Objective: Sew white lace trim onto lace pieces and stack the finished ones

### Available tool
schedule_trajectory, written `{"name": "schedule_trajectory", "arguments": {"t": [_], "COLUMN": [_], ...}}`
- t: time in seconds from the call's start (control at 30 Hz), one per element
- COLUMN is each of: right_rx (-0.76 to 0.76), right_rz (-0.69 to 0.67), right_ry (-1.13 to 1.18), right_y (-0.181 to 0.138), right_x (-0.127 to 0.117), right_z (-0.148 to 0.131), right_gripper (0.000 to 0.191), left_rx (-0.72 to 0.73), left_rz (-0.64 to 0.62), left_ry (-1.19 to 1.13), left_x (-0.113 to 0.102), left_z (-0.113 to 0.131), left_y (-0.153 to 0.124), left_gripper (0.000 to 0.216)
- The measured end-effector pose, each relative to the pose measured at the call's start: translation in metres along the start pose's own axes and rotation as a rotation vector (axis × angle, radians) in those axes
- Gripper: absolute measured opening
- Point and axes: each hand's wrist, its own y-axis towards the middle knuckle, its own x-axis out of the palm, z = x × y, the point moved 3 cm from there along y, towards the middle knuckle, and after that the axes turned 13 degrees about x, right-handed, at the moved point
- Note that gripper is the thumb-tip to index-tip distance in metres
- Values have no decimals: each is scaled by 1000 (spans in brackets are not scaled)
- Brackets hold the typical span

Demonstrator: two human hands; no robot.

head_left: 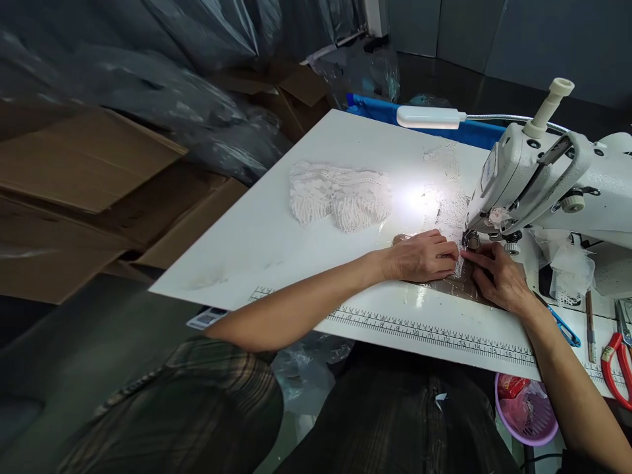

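Observation:
A white lace strip (459, 266) runs under the presser foot of a white sewing machine (513, 171). My left hand (427, 257) lies left of the needle, its fingers bent and closed on the lace. From the right, my right hand (501, 276) reaches in close to the presser foot, index finger stretched to the lace and thumb apart. Beneath both hands lies a brown, shiny flat sheet (444, 287). More white lace (451, 207) spreads behind the foot. The exact stitching point is partly hidden by the fingers.
A fringed white lace piece (340, 194) lies on the white table (257, 237). Red-handled scissors (615, 362), a blue-handled tool (565, 326) and white scraps (570, 266) are at right. A purple basket (536, 434) hangs below. Cardboard boxes (89, 164) stand left.

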Motion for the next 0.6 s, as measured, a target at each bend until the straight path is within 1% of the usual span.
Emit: {"name": "schedule_trajectory", "arguments": {"t": [0.07, 0.23, 0.43, 0.6], "right_rx": [-14, -32, -142, -125], "right_rz": [12, 46, 72, 46], "right_ry": [-3, -13, -39, -100], "right_y": [0, -2, -6, -7], "right_x": [0, 1, 0, -1], "right_z": [0, 1, -3, -3], "right_gripper": [41, 41, 39, 40], "left_rx": [0, -21, 43, 56], "left_rz": [-14, -93, -164, -167], "left_ry": [8, -21, -94, -122], "left_x": [0, -3, -10, -13], "left_z": [1, 2, 6, 4], "left_y": [1, 5, 0, 0], "left_gripper": [32, 31, 22, 24]}}
